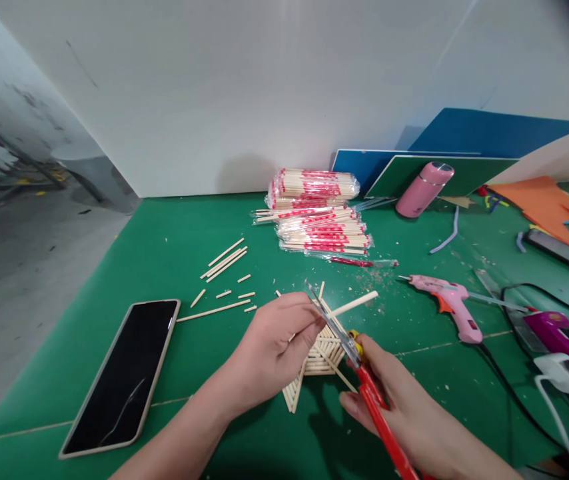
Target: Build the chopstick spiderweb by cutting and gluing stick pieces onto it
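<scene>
My left hand (277,340) pinches a wooden stick (357,305), which looks like a chopstick, with its thicker end pointing right. My right hand (404,407) grips red-handled shears (379,420). Their metal blades reach up and left, crossing the stick just beyond my left fingertips; whether they touch the wood I cannot tell. Beneath both hands lies a star-like piece made of sticks (324,360), partly hidden by them. A small yellow part (357,340) shows close to the shears' pivot.
Loose sticks and cut bits (227,263) lie left of centre, near a phone (124,373). Wrapped chopstick packs (319,220) are piled at the back beside a pink flask (424,190). To the right are a pink glue gun (447,297), cables and a purple device (559,337).
</scene>
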Demonstrator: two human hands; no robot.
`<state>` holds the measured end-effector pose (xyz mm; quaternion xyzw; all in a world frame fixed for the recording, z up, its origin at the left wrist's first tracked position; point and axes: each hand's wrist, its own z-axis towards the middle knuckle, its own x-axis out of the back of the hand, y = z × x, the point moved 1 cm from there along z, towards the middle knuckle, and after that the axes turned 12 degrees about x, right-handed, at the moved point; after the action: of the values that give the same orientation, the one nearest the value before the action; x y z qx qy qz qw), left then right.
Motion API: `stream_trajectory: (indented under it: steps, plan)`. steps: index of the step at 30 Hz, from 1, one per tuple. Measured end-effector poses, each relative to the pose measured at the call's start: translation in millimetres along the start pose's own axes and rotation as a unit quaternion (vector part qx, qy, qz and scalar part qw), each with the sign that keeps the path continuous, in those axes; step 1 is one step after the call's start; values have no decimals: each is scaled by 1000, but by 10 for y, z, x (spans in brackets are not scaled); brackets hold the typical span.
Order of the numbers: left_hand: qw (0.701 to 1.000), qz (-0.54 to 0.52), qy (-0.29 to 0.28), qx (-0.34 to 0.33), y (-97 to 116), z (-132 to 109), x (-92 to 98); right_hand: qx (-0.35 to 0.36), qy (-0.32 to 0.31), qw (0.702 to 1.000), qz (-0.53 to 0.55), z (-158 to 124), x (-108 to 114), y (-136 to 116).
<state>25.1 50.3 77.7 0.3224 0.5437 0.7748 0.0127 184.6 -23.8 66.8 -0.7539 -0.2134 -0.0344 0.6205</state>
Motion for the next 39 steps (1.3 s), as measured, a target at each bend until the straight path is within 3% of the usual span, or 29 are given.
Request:
stream_trajectory:
  steps: [13, 21, 27, 31, 34, 39]
  plan:
    - [1000, -28, -3, -14, 15, -26, -10, 15, 1, 994, 109, 20, -40, 116]
    - [1000, 11, 9, 0, -15, -16, -47, 33, 27, 998, 53, 50, -92, 171]
    - [1000, -3, -15, 14, 3, 4, -38, 72, 3, 997, 34, 75, -81, 339]
    - [1000, -6, -1, 28, 5, -8, -70, 80, 3, 997, 8, 101, -63, 449]
    - [999, 8, 26, 35, -23, -35, -113, 89, -6, 996, 27, 142, -73, 391]
    - [999, 3, 51, 10, -47, -48, -132, 31, 5, 996, 80, 160, -87, 164]
